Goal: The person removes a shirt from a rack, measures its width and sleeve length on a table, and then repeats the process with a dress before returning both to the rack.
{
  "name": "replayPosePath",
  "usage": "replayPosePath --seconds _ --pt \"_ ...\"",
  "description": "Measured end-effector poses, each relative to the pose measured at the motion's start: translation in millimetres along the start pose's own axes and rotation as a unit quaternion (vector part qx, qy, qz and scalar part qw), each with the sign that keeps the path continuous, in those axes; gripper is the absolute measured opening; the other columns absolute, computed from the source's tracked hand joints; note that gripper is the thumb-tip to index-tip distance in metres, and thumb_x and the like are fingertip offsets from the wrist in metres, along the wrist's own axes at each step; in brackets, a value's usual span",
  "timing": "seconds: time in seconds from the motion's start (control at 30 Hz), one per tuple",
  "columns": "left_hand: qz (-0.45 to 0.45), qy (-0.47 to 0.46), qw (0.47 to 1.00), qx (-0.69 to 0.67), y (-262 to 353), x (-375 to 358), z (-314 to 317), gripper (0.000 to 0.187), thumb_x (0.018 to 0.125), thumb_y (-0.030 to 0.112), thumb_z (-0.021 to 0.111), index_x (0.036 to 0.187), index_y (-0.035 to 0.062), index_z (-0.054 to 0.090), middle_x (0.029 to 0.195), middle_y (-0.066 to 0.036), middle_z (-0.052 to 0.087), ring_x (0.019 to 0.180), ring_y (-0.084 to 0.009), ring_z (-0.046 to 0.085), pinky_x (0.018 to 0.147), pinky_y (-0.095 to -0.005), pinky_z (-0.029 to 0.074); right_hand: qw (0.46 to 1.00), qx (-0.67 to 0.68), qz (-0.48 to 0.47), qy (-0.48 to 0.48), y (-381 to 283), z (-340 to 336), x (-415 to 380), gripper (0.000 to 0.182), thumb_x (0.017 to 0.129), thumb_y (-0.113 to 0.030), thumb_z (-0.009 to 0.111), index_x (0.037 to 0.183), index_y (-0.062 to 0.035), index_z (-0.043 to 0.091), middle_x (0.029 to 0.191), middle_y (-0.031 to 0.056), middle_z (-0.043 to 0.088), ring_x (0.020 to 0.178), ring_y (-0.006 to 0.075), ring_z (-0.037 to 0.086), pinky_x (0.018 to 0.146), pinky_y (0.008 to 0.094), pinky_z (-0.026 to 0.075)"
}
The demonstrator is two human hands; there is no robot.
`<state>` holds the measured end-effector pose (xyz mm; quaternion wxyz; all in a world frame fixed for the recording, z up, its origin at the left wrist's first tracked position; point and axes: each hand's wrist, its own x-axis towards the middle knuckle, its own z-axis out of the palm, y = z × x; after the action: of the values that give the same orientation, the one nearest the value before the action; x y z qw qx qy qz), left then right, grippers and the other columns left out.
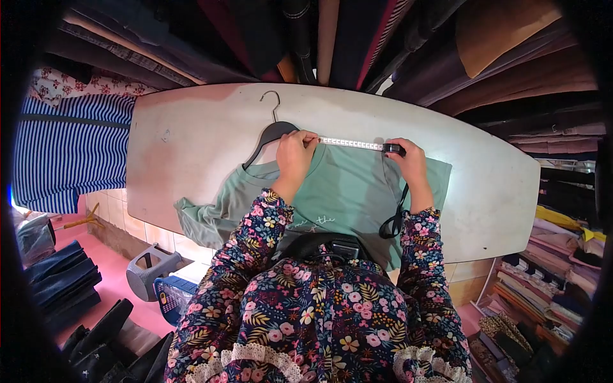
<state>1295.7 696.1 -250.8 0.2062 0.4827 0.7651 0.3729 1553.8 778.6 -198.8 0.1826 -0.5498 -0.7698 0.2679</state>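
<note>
Left hand point(296, 156): apparently pinching white tape point(351, 143) by its end
Right hand point(412, 165): gripping black case point(394, 149)
White tape: stretching between both hands
Green shirt point(348, 182): lying beneath hands, on counter point(185, 140)

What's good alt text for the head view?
A left hand and right hand hold a tape stretched along the far edge of a green shirt, the right gripping its black case. The shirt lies on a pale table, with a dark hanger at its neck. Clothes surround the table.
</note>
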Motion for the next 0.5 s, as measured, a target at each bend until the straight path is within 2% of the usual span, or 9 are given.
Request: replayPosePath --seconds 0.07,0.3,0.4,0.47,0.5 --pt "-0.005 -0.001 1.000 0.005 -0.4 0.0 0.4 0.011 0.075 0.018 0.070 0.082 0.0097 0.070 0.075 -0.004 0.067 0.073 -0.0230 0.061 0.074 -0.0336 0.046 1.000 0.006 0.003 -0.002 2.2 -0.1 0.3 0.031 0.065 -0.004 0.075 0.095 -0.0074 0.066 0.088 0.0099 0.067 0.079 0.0268 0.063 0.072 0.0338 0.049" --pt "-0.002 -0.004 1.000 -0.002 -3.5 1.1 1.9 0.011 0.075 0.018 0.070 0.082 0.0089 0.070 0.075 -0.005 0.067 0.071 -0.0233 0.061 0.076 -0.0338 0.046 1.000 0.013 0.002 -0.006 5.9 1.7 1.2 0.030 0.066 -0.005 0.075 0.095 -0.0069 0.066 0.087 0.0106 0.067 0.078 0.0272 0.063 0.071 0.0337 0.049" --pt "0.002 -0.008 1.000 -0.004 -3.7 1.3 2.6 0.011 0.075 0.018 0.070 0.082 0.0087 0.070 0.075 -0.006 0.068 0.071 -0.0233 0.061 0.075 -0.0338 0.046 1.000 0.008 -0.005 -0.005 7.2 1.8 1.5 0.030 0.066 -0.005 0.075 0.095 -0.0068 0.065 0.087 0.0109 0.067 0.077 0.0276 0.063 0.071 0.0338 0.049" --pt "-0.010 -0.003 1.000 -0.005 -2.7 1.0 2.1 0.008 0.073 0.017 0.071 0.079 0.0111 0.070 0.075 -0.002 0.065 0.077 -0.0238 0.058 0.067 -0.0360 0.048 1.000 0.008 -0.006 -0.004 7.4 2.1 1.8 0.031 0.066 -0.005 0.075 0.095 -0.0067 0.065 0.087 0.0110 0.066 0.077 0.0276 0.063 0.071 0.0338 0.049" --pt "-0.009 -0.003 1.000 -0.005 -3.1 1.0 1.8 0.008 0.073 0.017 0.071 0.079 0.0111 0.070 0.075 -0.002 0.065 0.077 -0.0238 0.058 0.067 -0.0360 0.048 1.000 0.009 -0.007 -0.003 5.4 1.6 1.9 0.031 0.066 -0.005 0.075 0.095 -0.0067 0.065 0.087 0.0111 0.066 0.077 0.0277 0.063 0.071 0.0337 0.049"
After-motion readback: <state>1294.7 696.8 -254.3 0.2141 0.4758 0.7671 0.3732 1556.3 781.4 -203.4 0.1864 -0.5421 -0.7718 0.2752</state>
